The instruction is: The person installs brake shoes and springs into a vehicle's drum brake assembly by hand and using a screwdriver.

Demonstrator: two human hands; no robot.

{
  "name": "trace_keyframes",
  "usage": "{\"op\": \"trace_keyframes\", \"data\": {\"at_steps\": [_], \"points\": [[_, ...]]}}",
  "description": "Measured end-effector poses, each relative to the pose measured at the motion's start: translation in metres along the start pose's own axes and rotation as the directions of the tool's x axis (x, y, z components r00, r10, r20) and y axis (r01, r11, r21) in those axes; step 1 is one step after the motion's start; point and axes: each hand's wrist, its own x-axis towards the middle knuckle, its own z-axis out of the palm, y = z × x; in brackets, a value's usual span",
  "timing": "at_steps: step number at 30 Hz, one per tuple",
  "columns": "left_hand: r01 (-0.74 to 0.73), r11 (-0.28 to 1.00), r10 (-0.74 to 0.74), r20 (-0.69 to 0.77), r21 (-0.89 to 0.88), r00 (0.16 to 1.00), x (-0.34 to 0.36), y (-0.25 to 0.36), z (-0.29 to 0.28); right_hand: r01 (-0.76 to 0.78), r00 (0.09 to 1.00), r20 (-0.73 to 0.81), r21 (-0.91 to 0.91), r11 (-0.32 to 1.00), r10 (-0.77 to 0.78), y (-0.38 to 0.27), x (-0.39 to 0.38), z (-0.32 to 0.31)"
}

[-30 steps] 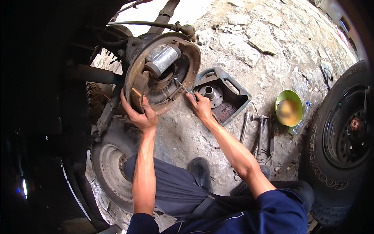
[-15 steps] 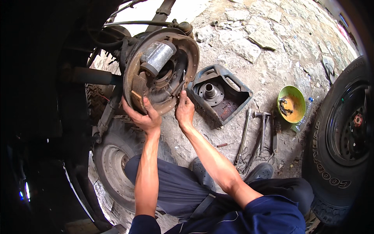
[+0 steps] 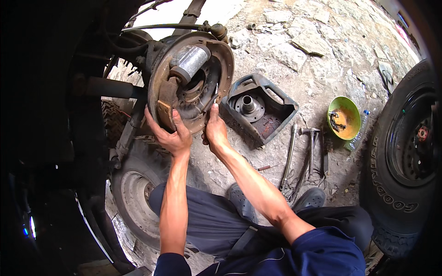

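A rusty brake backing plate (image 3: 225, 73) hangs on the axle at upper centre, carrying a silver cylinder (image 3: 189, 62) and a brake shoe with a tan lining (image 3: 164, 112). My left hand (image 3: 173, 138) grips the plate and shoe at lower left, fingers around the edge, thumb over the front. My right hand (image 3: 215, 132) is closed on a slim metal tool (image 3: 216, 94), held upright against the plate's right inner edge. Beside it, a cut-open dark plastic container (image 3: 284, 124) holds a metal hub (image 3: 248, 107).
A loose wheel (image 3: 398, 170) stands at right, another tyre (image 3: 129, 188) lies at lower left. Several long tools (image 3: 290, 152), a screwdriver (image 3: 263, 168), a green bowl (image 3: 350, 115) and a plastic bottle (image 3: 363, 124) lie on broken stone ground (image 3: 294, 60). Dark vehicle bodywork fills the left side.
My right hand has moved left and down, turning the tool from a diagonal to nearly upright. My left hand still grips the same part of the plate, shifted very slightly.
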Motion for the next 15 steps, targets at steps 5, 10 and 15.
{"op": "trace_keyframes", "data": {"at_steps": [5, 10, 15], "points": [[0.033, 0.999, -0.033, 0.025, -0.019, 0.999, 0.0, 0.007, -0.001, 0.024, 0.992, 0.122, -0.109, 0.994, -0.011, -0.023, -0.009, -0.024], [-0.01, 1.0, 0.01, -0.003, -0.015, 1.0, -0.002, -0.002, 0.001, -0.131, 0.964, 0.22, -0.101, 0.986, 0.151, -0.038, -0.013, -0.036], [-0.079, 0.996, 0.084, 0.13, -0.04, 0.988, 0.023, -0.025, -0.019, -0.1, 0.927, 0.279, -0.457, 0.884, 0.249, -0.069, 0.009, -0.13]]}}
